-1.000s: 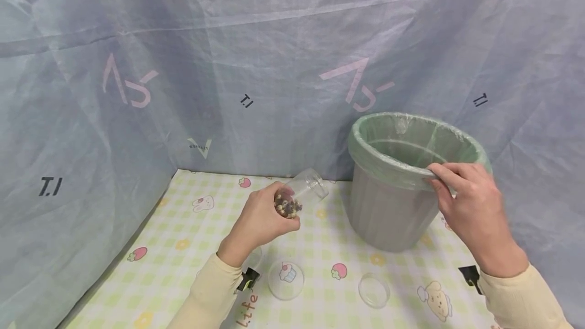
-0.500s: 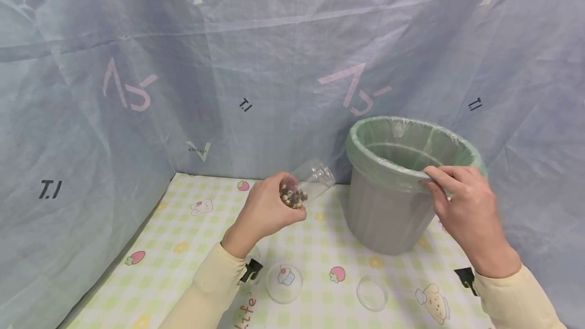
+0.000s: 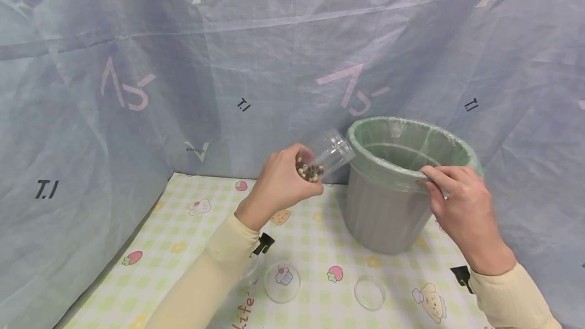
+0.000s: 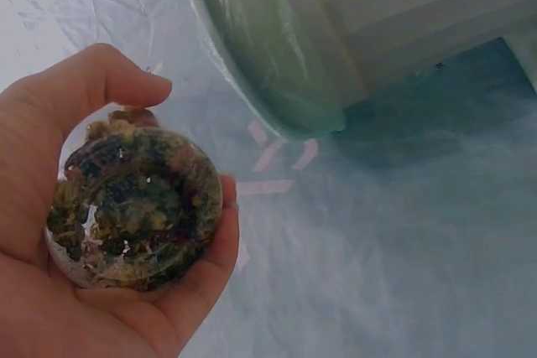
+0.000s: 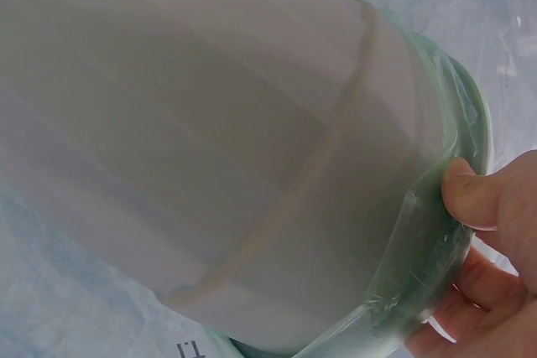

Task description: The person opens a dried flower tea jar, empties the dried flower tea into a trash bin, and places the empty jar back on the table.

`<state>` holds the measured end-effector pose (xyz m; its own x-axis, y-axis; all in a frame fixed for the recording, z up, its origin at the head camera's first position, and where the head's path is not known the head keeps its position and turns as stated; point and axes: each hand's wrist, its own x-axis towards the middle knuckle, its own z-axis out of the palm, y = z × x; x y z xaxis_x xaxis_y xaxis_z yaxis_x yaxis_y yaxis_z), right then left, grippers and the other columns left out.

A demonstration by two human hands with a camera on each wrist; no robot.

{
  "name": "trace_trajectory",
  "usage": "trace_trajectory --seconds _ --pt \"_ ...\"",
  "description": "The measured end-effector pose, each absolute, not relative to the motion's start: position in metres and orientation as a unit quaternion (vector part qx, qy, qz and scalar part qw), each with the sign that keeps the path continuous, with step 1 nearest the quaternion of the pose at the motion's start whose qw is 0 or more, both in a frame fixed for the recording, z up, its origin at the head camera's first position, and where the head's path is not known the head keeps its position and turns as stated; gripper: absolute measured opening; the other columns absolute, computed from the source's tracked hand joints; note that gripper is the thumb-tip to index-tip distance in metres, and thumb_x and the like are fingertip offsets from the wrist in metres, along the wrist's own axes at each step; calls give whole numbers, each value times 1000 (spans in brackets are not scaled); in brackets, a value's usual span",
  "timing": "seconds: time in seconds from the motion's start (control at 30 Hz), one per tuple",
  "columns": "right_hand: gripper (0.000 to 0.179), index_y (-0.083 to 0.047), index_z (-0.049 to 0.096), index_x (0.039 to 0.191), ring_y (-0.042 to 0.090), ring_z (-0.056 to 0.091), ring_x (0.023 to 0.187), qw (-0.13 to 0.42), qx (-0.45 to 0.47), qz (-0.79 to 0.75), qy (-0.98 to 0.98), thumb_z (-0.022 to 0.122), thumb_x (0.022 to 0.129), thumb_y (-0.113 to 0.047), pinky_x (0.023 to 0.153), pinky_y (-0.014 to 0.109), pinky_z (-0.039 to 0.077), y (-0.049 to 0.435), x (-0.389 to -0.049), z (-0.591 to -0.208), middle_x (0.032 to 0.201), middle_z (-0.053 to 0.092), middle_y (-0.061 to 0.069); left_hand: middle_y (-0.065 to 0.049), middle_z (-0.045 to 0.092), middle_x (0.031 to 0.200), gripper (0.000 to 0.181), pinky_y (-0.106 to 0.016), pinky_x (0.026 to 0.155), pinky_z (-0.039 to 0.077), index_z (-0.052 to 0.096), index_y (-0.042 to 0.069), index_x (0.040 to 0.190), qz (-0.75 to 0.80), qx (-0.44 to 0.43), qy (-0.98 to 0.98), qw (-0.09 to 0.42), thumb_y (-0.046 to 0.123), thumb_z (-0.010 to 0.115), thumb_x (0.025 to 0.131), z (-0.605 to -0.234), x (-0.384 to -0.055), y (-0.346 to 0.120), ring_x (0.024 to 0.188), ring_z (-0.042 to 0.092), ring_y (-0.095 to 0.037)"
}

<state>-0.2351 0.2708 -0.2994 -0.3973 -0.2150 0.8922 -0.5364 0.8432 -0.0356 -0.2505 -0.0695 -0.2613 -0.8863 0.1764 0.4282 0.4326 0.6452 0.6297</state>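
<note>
My left hand grips a clear jar around its base, tilted with its mouth toward the bin. Dried flower bits, dark and pale, lie at the jar's bottom end. In the left wrist view the jar's round base faces the camera. A grey trash bin stands to the right, lined with a green bag folded over its rim. My right hand pinches the bin's near rim through the bag; in the right wrist view the thumb presses its outside.
A clear round lid and a clear ring-like lid lie on the checked tablecloth. Another clear item sits partly behind the left sleeve. A blue-grey curtain hangs behind and at the sides.
My left hand has raised the jar and moved it right, so its mouth is now beside the bin's left rim. The right hand keeps its hold on the rim.
</note>
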Motion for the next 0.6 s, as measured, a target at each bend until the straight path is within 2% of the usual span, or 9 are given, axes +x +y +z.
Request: trace_trajectory --seconds 0.27,0.6 --pt "37 -1 79 105 39 61 89 507 229 168 -814 80 73 18 80 53 41 271 -237 -302 93 73 16 9 68 94 50 -33 74 53 66 22 115 -375 -161 -896 173 32 84 70 -243 -258 -56 83 65 -12" --pt "38 -1 79 105 40 61 90 511 220 175 -812 79 72 19 82 54 42 271 -238 -302 92 73 17 7 67 99 46 -33 77 52 66 20 113 -342 -170 -905 187 29 80 70 -224 -269 -46 88 63 -15"
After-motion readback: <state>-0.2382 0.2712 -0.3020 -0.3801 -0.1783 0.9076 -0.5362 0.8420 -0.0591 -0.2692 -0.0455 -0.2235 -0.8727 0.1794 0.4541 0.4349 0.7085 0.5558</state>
